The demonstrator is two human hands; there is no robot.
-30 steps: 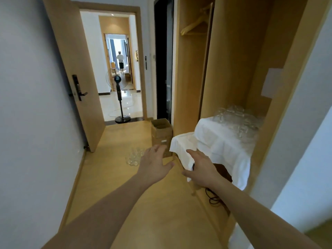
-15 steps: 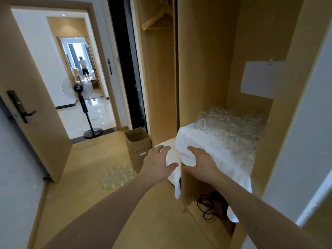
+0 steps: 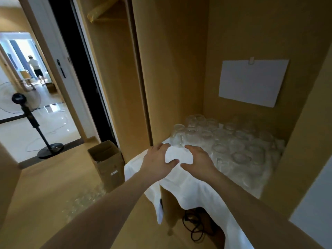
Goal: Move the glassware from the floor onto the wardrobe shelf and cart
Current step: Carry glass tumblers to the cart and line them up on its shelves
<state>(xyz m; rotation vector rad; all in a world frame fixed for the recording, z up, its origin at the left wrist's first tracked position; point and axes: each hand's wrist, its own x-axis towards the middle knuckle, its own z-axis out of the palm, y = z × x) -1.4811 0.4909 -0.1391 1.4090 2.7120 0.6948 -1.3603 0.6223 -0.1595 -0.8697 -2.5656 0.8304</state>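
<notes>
Several clear glasses (image 3: pixel 224 141) stand packed together on the wardrobe shelf, on a white cloth (image 3: pixel 194 191) that hangs over the shelf's front edge. My left hand (image 3: pixel 158 160) and my right hand (image 3: pixel 199 160) reach side by side over the cloth's front corner, just short of the nearest glass (image 3: pixel 177 134). Both have spread, lightly bent fingers and hold nothing. More glasses (image 3: pixel 84 198) lie in a cluster on the wooden floor, partly hidden behind my left forearm. No cart is recognisable.
An open cardboard box (image 3: pixel 106 164) stands on the floor by the wardrobe's corner. A standing fan (image 3: pixel 30 119) is in the doorway at left. Black cables (image 3: pixel 195 225) lie under the shelf. A white sheet (image 3: pixel 251 81) is pinned to the wardrobe's back wall. A person (image 3: pixel 36 68) walks far down the hall.
My view has turned right and moved closer to the wardrobe. Both hands have risen from near the cloth's hanging edge to over the shelf's front corner, closer to the glasses.
</notes>
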